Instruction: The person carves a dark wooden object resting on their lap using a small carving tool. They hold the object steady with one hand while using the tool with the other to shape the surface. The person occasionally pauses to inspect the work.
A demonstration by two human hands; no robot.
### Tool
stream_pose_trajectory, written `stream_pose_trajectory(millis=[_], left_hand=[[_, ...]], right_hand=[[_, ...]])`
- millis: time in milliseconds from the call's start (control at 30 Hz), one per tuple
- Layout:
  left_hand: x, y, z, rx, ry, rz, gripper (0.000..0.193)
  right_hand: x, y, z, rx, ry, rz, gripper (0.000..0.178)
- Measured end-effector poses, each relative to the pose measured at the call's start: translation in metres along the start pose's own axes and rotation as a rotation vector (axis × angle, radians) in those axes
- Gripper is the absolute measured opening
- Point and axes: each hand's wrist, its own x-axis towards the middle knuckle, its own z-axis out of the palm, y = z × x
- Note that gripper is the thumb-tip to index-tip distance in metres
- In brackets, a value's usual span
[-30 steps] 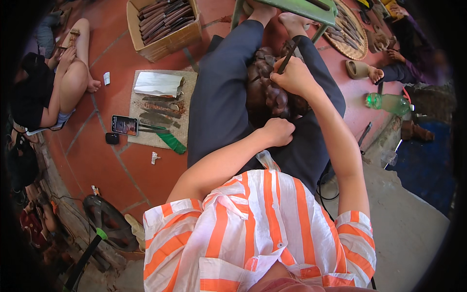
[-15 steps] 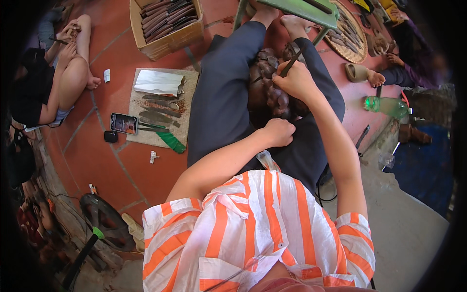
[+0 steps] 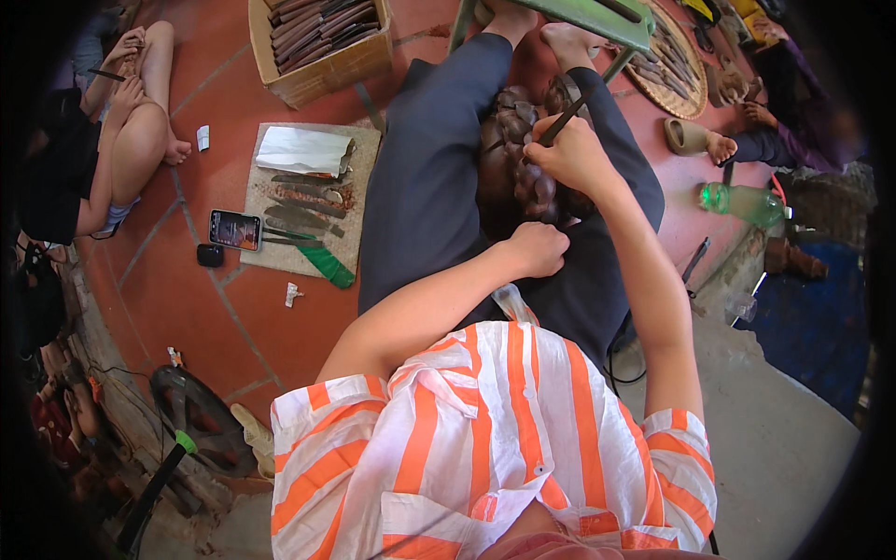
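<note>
Between my thighs rests a dark brown carved piece [image 3: 509,140], rounded and knobbly like carved wood. My right hand [image 3: 574,154] is closed around a slim dark tool [image 3: 567,114], possibly a file, whose long end sticks up past the fingers. The knuckles of that hand are over the carving's right side. Just below the carving, my left hand [image 3: 539,249] is curled closed against its near edge. What the left fingers hold, if anything, is hidden.
Left of my leg, a mat [image 3: 364,187] bears several flat files [image 3: 303,205], a white packet and a green cloth. Beside it lies a phone [image 3: 235,231]. Ahead are a box of tools [image 3: 322,79], a green stool [image 3: 597,23] and a basket [image 3: 686,89]. People sit on both sides.
The tool in my right hand tilts slightly differently, and that hand has shifted a little on the carving. My left hand stays nearly in place.
</note>
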Motion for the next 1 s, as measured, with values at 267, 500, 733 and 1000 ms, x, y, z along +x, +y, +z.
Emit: stream_pose_trajectory(millis=[267, 500, 733, 1000], left_hand=[[-0.002, 0.005, -0.007, 0.012, -0.040, -0.001, 0.020], [-0.005, 0.006, -0.012, -0.005, -0.079, -0.058, 0.021], [-0.004, 0.004, -0.012, 0.003, -0.097, -0.075, 0.022], [-0.001, 0.003, -0.006, -0.002, -0.118, -0.065, 0.021]], right_hand=[[-0.015, 0.033, -0.016, 0.153, -0.049, -0.065, 0.021], [-0.054, 0.032, -0.043, 0.431, -0.078, 0.083, 0.018], [-0.014, 0.015, -0.022, 0.092, -0.221, -0.083, 0.019], [0.001, 0.028, -0.022, 0.178, -0.214, -0.020, 0.015]])
